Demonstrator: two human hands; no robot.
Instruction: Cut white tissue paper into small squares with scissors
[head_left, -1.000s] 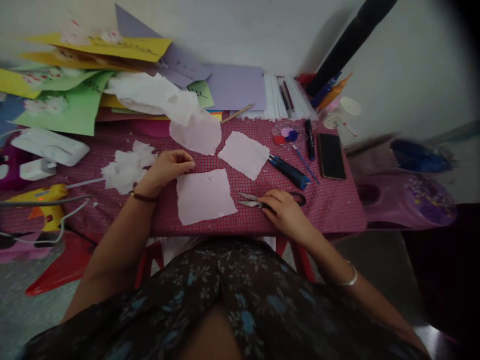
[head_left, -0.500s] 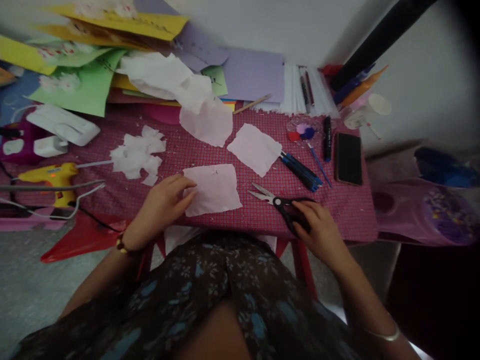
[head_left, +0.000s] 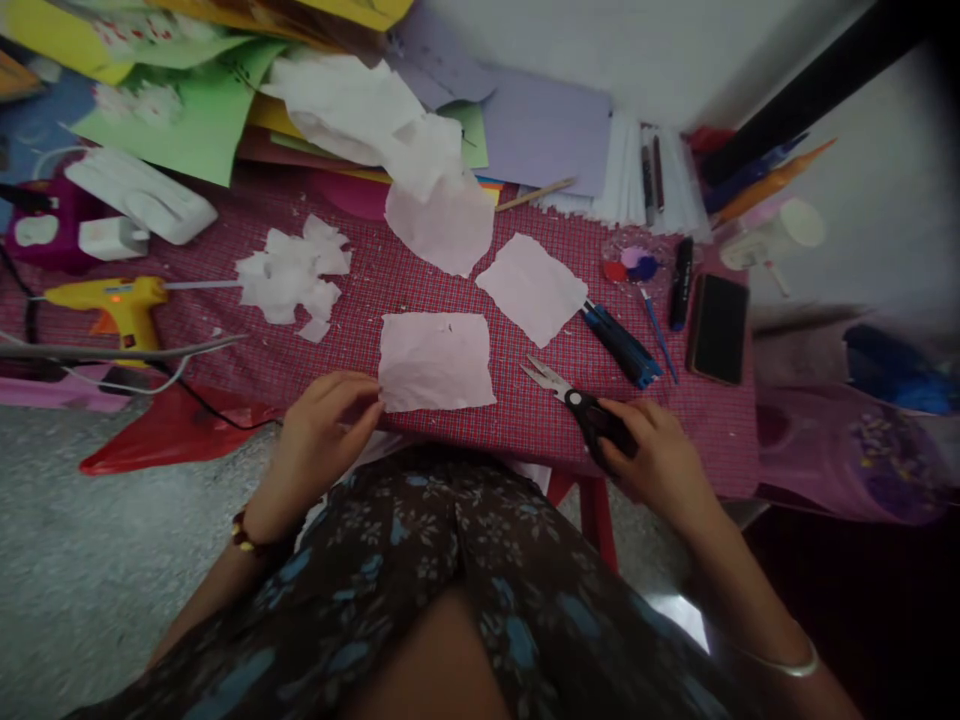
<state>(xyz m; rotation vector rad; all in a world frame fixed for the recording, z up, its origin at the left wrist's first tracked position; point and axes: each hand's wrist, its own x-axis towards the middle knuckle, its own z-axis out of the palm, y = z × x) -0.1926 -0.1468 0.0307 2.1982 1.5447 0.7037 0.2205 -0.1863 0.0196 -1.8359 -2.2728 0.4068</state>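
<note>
A pale pink rectangle of paper (head_left: 436,362) with ragged edges lies flat near the table's front. At its lower left corner is my left hand (head_left: 330,420), holding nothing, fingers curved and thumb apart. My right hand (head_left: 660,455) has its fingers on the black handles of a pair of scissors (head_left: 576,398), which rest on the cloth with their blades slightly parted, pointing toward the paper. Behind the scissors are another torn paper piece (head_left: 531,290) and a blue cutter (head_left: 622,345). A rounded paper piece (head_left: 442,222) lies farther back, partly under white paper (head_left: 360,110).
At left, white scraps (head_left: 292,278) lie by a yellow glue gun (head_left: 124,300) with its cable and a power strip (head_left: 142,195). On the right are a phone (head_left: 718,328), a black marker (head_left: 681,283) and a thin blue brush (head_left: 660,335). Coloured cards (head_left: 187,120) fill the back left.
My left hand has drawn back from the paper's left side to its lower left corner. My right hand stays on the scissors. The whole view has shifted slightly.
</note>
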